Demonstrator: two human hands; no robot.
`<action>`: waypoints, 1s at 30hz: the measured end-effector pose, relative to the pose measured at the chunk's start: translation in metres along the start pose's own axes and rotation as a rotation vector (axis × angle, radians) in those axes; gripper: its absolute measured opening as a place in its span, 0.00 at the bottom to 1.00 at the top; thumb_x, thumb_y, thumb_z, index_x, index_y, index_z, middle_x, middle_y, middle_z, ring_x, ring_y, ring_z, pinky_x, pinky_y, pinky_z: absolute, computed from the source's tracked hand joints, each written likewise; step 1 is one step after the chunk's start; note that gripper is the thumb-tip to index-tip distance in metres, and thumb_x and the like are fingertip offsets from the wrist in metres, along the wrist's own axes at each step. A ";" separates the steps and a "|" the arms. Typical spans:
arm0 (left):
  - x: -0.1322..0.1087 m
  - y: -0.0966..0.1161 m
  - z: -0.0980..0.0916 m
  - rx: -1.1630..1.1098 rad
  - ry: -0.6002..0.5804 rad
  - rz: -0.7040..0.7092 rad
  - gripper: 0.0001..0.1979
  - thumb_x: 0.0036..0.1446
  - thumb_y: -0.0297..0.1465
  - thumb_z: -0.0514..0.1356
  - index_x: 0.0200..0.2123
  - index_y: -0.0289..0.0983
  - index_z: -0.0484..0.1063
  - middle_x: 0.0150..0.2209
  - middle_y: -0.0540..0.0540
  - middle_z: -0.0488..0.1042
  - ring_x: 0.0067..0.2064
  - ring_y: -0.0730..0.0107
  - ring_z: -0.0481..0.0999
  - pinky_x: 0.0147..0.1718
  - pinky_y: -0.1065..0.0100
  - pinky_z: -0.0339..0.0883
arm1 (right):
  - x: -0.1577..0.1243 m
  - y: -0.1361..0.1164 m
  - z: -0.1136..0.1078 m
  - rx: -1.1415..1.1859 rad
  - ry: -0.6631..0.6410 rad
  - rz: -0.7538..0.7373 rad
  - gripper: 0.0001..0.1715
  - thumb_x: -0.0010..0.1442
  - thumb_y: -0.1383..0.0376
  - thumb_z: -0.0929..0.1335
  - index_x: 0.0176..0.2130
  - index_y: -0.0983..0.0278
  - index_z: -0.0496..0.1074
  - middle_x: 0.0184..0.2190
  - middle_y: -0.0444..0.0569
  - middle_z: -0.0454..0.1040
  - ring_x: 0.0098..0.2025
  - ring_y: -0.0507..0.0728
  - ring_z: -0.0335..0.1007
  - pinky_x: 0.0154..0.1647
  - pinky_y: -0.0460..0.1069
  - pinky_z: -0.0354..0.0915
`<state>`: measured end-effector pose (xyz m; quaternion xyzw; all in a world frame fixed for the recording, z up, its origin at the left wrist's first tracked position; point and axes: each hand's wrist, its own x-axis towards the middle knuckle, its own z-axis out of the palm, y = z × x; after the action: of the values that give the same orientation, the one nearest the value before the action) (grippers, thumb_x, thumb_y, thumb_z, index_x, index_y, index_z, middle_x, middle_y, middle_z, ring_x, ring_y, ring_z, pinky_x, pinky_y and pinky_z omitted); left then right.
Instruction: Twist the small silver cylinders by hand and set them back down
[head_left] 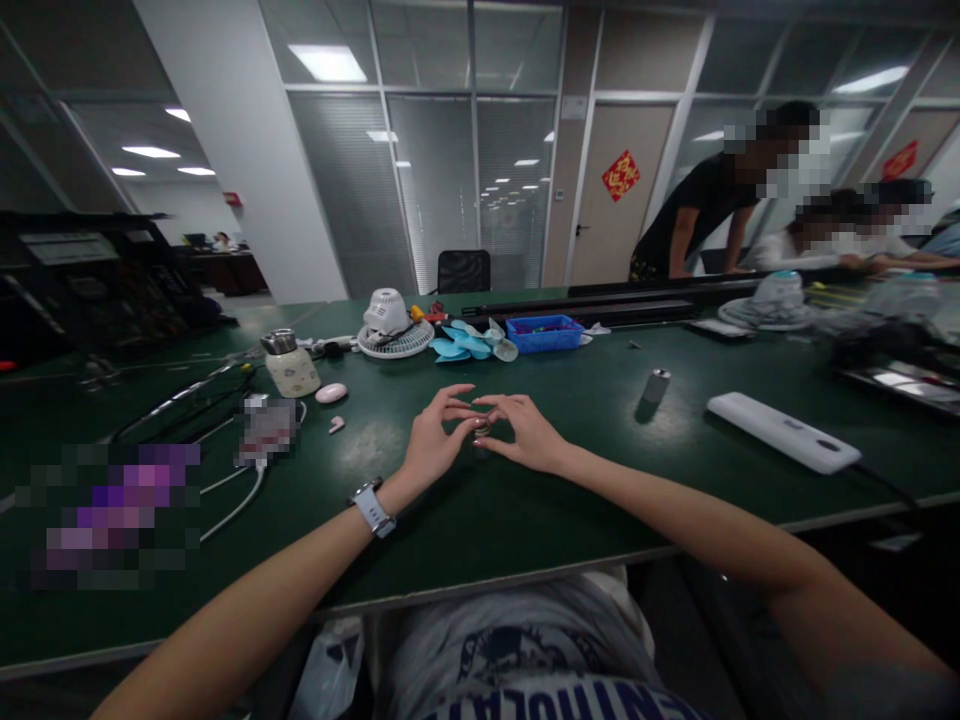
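Note:
My left hand point(439, 437) and my right hand point(526, 432) meet above the green table in the middle of the view. Between their fingertips is a small, round, ring-like thing point(482, 427) with a metallic look; its exact kind is too small to make out. Thumbs and fingers of both hands are curved and pinched around it from either side. A watch with a pale strap point(373, 507) is on my left wrist. Part of the small thing is hidden by the fingertips.
Left lie an earbud point(337, 425), a pink case point(331, 393), a bottle point(292, 368) and white cables. Behind are a fan part point(390, 325), light-blue fan blades point(465, 342) and a blue basket point(546, 342). Right are a metal cylinder point(657, 385) and a white power strip point(784, 432).

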<state>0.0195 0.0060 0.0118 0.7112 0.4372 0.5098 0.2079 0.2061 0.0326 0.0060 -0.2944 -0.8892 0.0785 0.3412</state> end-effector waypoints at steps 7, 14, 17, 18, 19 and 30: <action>0.004 -0.024 -0.004 -0.010 0.112 -0.080 0.21 0.52 0.35 0.64 0.47 0.39 0.63 0.34 0.46 0.80 0.42 0.62 0.80 0.47 0.59 0.69 | -0.001 0.000 0.001 -0.037 0.012 0.000 0.35 0.57 0.54 0.71 0.60 0.60 0.61 0.40 0.49 0.78 0.48 0.60 0.71 0.54 0.57 0.57; 0.001 -0.049 -0.002 0.041 -0.139 -0.195 0.23 0.49 0.34 0.65 0.49 0.41 0.65 0.36 0.45 0.81 0.43 0.60 0.80 0.46 0.57 0.70 | -0.001 -0.004 -0.003 -0.154 -0.041 -0.047 0.21 0.61 0.56 0.68 0.52 0.59 0.72 0.42 0.49 0.78 0.44 0.58 0.71 0.51 0.56 0.56; -0.001 -0.047 -0.003 0.033 -0.144 -0.157 0.24 0.52 0.36 0.63 0.52 0.41 0.64 0.39 0.44 0.82 0.47 0.60 0.79 0.49 0.57 0.68 | 0.000 0.004 -0.009 -0.190 -0.032 -0.035 0.21 0.61 0.55 0.68 0.51 0.59 0.73 0.41 0.49 0.78 0.45 0.58 0.71 0.52 0.56 0.55; -0.001 -0.047 -0.003 0.032 -0.135 -0.154 0.23 0.54 0.37 0.62 0.53 0.41 0.64 0.41 0.43 0.81 0.48 0.60 0.79 0.49 0.57 0.67 | 0.000 0.010 -0.012 -0.209 -0.021 -0.020 0.21 0.61 0.54 0.68 0.51 0.58 0.73 0.41 0.48 0.79 0.45 0.58 0.71 0.52 0.57 0.54; -0.001 -0.046 -0.004 0.037 -0.124 -0.163 0.22 0.55 0.37 0.60 0.53 0.40 0.64 0.43 0.42 0.81 0.48 0.59 0.78 0.48 0.57 0.67 | 0.000 0.018 -0.016 -0.233 -0.008 0.001 0.21 0.60 0.53 0.68 0.51 0.58 0.73 0.41 0.48 0.79 0.45 0.58 0.71 0.52 0.57 0.54; -0.001 -0.044 -0.011 0.119 -0.079 -0.252 0.15 0.58 0.30 0.48 0.46 0.38 0.68 0.37 0.45 0.80 0.43 0.61 0.77 0.43 0.61 0.66 | -0.033 0.147 -0.104 -0.795 0.093 0.653 0.21 0.62 0.54 0.64 0.48 0.61 0.76 0.40 0.56 0.79 0.47 0.64 0.70 0.55 0.60 0.47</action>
<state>-0.0083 0.0264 -0.0170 0.6814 0.5438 0.4243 0.2447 0.3628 0.1270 0.0156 -0.6669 -0.6959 -0.1763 0.1998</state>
